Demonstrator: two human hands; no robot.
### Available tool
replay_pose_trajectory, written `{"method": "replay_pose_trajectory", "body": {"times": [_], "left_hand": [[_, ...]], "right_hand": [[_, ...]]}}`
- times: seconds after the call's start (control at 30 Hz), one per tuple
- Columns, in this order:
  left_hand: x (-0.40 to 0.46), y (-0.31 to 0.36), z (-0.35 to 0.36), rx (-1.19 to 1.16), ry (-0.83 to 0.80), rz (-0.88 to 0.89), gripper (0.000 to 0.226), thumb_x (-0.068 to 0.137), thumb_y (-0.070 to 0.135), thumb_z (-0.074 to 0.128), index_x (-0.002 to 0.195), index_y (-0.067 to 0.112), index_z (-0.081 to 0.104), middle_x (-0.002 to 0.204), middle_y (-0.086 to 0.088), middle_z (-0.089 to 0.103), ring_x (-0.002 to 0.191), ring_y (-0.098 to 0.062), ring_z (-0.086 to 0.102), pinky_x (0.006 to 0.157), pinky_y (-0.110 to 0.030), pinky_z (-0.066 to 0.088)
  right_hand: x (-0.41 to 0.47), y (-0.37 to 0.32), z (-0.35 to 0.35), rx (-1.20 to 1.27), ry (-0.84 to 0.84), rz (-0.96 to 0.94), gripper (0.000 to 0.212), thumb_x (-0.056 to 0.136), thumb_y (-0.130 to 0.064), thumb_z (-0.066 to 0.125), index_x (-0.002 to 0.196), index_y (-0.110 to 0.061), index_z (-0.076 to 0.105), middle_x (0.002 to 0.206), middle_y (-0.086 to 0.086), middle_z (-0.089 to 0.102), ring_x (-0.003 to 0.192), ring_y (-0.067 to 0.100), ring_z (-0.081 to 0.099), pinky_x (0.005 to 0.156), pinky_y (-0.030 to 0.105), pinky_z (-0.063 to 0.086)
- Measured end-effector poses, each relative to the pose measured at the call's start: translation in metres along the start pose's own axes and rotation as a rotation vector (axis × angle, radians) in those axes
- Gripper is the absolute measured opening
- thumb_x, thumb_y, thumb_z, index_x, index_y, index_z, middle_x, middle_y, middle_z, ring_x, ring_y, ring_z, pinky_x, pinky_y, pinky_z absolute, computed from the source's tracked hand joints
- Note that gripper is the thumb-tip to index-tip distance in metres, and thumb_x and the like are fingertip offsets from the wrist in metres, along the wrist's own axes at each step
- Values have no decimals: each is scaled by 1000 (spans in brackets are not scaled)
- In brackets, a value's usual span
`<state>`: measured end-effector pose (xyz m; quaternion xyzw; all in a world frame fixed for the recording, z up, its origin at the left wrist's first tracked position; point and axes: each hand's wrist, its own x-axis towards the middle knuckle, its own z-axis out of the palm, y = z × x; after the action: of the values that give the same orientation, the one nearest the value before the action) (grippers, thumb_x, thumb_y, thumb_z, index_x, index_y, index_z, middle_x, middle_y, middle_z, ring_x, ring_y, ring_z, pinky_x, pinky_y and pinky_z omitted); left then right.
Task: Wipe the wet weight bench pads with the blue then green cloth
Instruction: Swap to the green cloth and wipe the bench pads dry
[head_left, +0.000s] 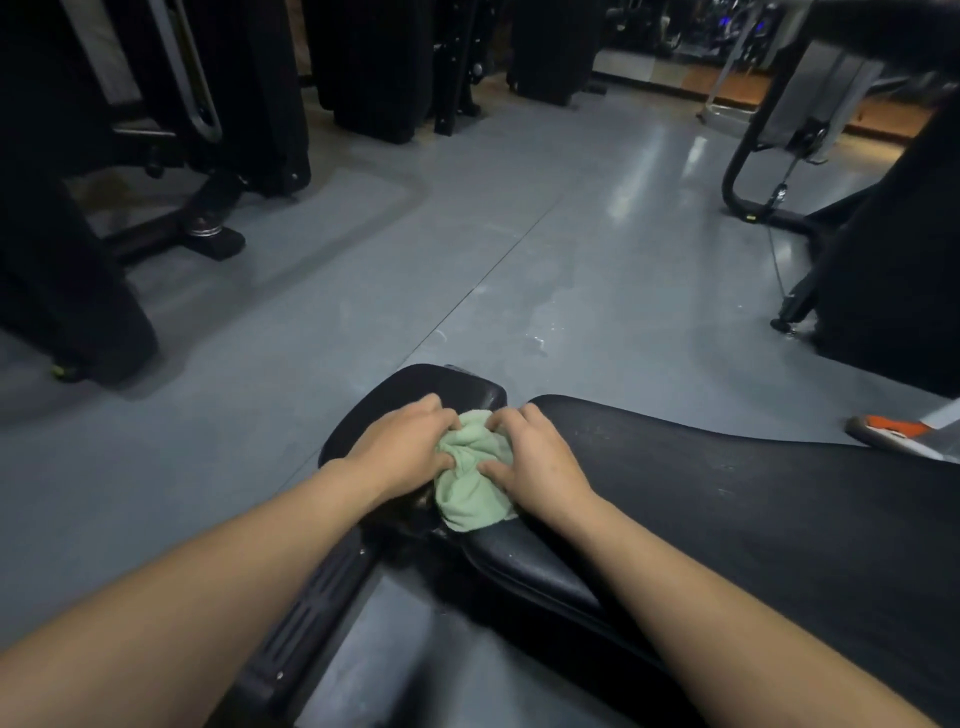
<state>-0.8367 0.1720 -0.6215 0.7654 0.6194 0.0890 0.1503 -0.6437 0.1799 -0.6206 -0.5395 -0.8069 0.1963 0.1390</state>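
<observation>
Head view: 2 bare forearms reach forward and down to a black bench in a dim gym.
Cloth: the green cloth (470, 470) lies bunched on the bench, where the small pad (467, 389) meets the long pad (753, 499); its lower end hangs over the gap between them.
Left hand: the left hand (402, 449) lies on the cloth's left side, fingers curled into the folds and gripping them.
Right hand: the right hand (537, 454) lies on the cloth's right side, fingertips dug into the fabric, thumb pinching a fold.
Between hands: cloth fills the space; the hands are close, not touching.
Pads: pale specks show on the long pad.
Around: grey floor (467, 234); dark machines (156, 130) far left, a machine frame (779, 156) far right.
Edge: an orange object (891, 428) past the long pad at right, unclear.
</observation>
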Motion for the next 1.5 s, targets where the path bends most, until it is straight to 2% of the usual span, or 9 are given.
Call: {"method": "replay_pose_trajectory", "body": {"times": [0.2,0.3,0.43,0.53,0.77,0.93,1.17,1.33,1.5], "left_hand": [[-13,-57,3,191,36,-127,38,88,26,62,125,26,53,114,3,44,111,-21,47,90,-32,36],[-16,-52,8,7,181,-72,49,81,15,50,127,28,49,124,8,40,117,-18,42,95,-32,36],[-12,-27,23,-184,163,8,55,96,45,40,149,39,31,157,17,21,148,-8,15,117,-37,23],[-16,-24,54,-137,86,-60,72,94,66,29,157,38,9,165,16,5,151,-4,-2,124,-39,10],[3,-37,57,-23,64,111,69,94,64,32,155,38,15,162,13,14,150,-7,10,122,-36,17],[59,-34,58,-43,47,72,65,90,63,40,149,38,24,155,12,24,145,-13,23,118,-40,26],[120,-24,52,-32,52,29,52,91,53,53,139,38,39,142,8,40,134,-17,37,107,-36,30],[75,-35,46,24,-20,61,62,91,56,50,147,43,25,156,11,22,144,-15,23,113,-45,30],[-8,-51,46,33,-1,90,58,94,54,44,147,41,25,156,14,19,144,-10,22,110,-37,31]], "right_hand": [[22,-20,28,-21,-87,-148,53,88,-43,68,135,-25,51,123,-1,47,117,20,43,102,36,41],[15,-3,19,-131,-2,-157,46,92,-50,57,131,-26,54,122,-3,51,114,20,46,102,36,37],[2,28,12,-357,54,-98,47,98,-49,45,130,-17,56,125,4,54,118,25,49,102,40,38],[-2,32,19,-415,43,-95,55,97,-51,31,122,-12,59,123,8,56,120,28,50,104,42,39],[1,31,27,-486,38,-66,62,92,-48,16,124,-10,53,130,9,50,125,29,42,112,47,31],[5,34,29,-489,-55,-56,86,86,-52,-1,150,-6,31,159,15,27,149,31,16,123,50,13],[8,35,28,-480,-90,-45,94,80,-53,-9,157,-5,17,166,14,13,154,30,4,124,48,5],[6,34,25,-461,-110,-42,96,78,-54,-11,157,-7,17,166,14,12,154,29,1,125,48,4],[5,32,22,-460,-104,-37,98,77,-54,-12,156,-6,20,165,14,14,154,30,4,125,48,5]]}}
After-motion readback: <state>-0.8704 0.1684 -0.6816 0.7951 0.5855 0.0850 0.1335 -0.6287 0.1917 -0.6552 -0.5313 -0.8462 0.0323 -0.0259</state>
